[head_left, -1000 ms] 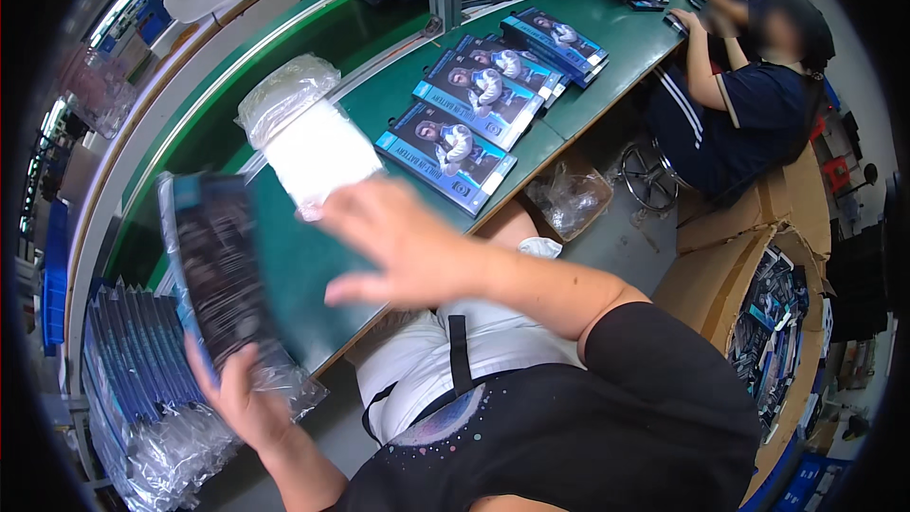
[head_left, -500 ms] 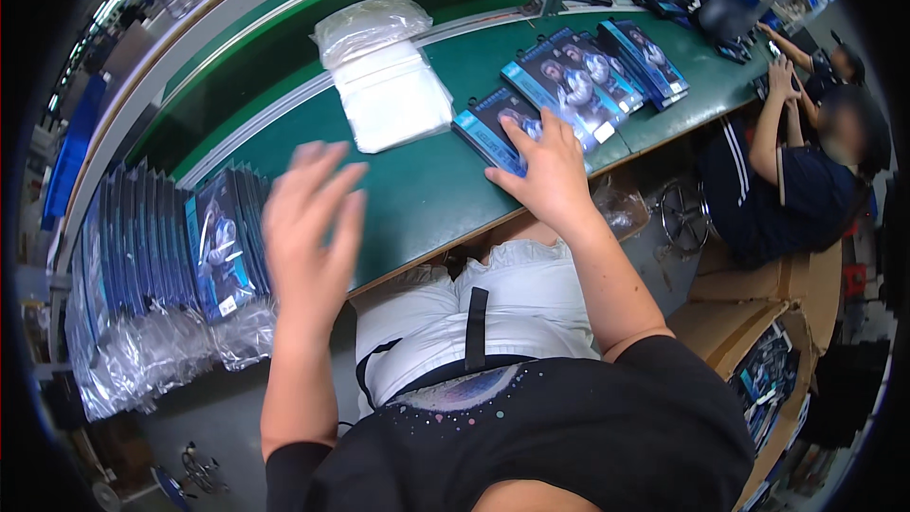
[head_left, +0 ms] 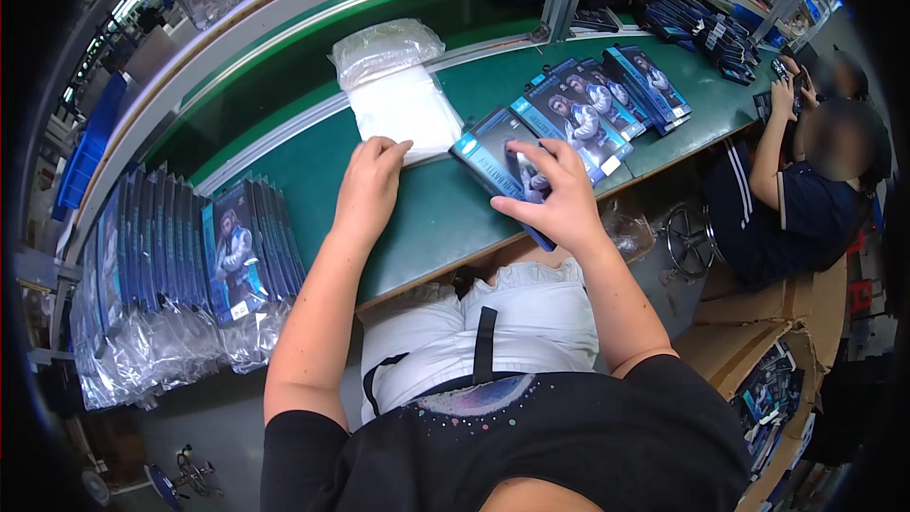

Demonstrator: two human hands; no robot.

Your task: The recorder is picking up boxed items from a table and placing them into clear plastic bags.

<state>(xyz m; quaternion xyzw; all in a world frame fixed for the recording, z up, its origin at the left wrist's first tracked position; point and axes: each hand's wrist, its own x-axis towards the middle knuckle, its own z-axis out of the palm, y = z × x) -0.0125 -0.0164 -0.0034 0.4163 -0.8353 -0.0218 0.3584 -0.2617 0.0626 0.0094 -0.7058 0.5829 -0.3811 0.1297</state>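
Note:
A flat dark blue box (head_left: 493, 152) with a printed figure is in the grip of my right hand (head_left: 561, 194), its thumb and fingers spread over the front face. The box lies tilted near the table's front edge. My left hand (head_left: 370, 185) is at the near edge of a stack of flat whitish plastic bags (head_left: 406, 112), fingertips pinched on that edge. How many bags it pinches cannot be made out. Right of the held box, several similar blue boxes (head_left: 575, 114) lie overlapping on the green table (head_left: 431, 218).
A clear plastic bundle (head_left: 387, 49) lies behind the bags. At left, bagged boxes (head_left: 227, 251) stand in a tight row. Dark packages (head_left: 697, 24) lie at the far right. A cardboard carton (head_left: 744, 346) stands on the floor at right, near a seated person (head_left: 815, 199).
My left hand has moved from above the table onto the near edge of the bags, its fingers closing. My right hand has tilted the box up, its hold now firmer.

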